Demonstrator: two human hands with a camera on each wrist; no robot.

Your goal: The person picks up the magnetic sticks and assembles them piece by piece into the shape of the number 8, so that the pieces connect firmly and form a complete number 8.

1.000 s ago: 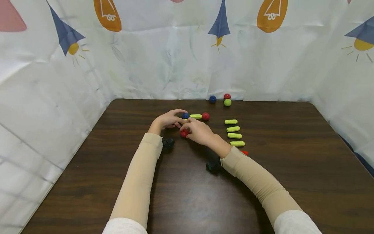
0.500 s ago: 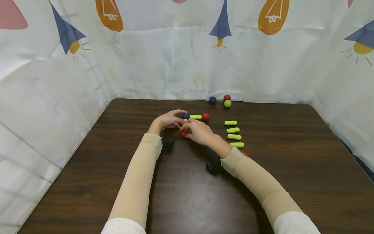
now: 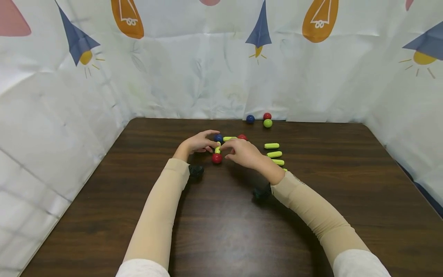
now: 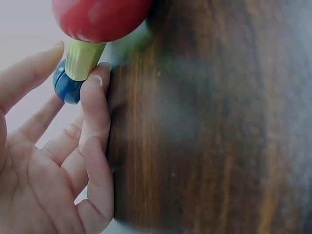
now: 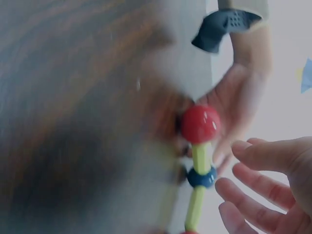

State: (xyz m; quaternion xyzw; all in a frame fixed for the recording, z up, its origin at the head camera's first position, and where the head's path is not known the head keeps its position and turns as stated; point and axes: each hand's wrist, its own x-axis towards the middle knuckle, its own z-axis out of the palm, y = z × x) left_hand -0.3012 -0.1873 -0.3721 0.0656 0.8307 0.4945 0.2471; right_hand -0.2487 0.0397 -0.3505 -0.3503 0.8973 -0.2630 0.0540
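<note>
A toy of balls and ribbed rods lies bent on the table: a blue ball [image 3: 218, 138] at the corner, a yellow-green rod [image 3: 217, 149] running to a near red ball [image 3: 217, 158]. Another yellow-green rod [image 3: 229, 139] leads right to a second red ball [image 3: 242, 137], partly behind my right hand. With thumb and fingers on either side, my left hand [image 3: 197, 142] holds the toy around the blue ball and near rod. My right hand [image 3: 243, 153] hovers just right of the near rod. In the right wrist view its loosely bent fingers [image 5: 253, 207] stand apart from the toy.
Several loose yellow-green rods [image 3: 272, 146] lie in a column to the right, the nearest partly behind the right wrist. At the back edge are a blue ball [image 3: 250, 119], a red ball [image 3: 267, 115] and a green ball [image 3: 267, 123]. A printed curtain [image 3: 194, 77] hangs behind the table [image 3: 214, 231].
My right hand has let go around the near red ball and drawn slightly right and up, uncovering that ball and its rod. The left hand stays at the blue ball.
</note>
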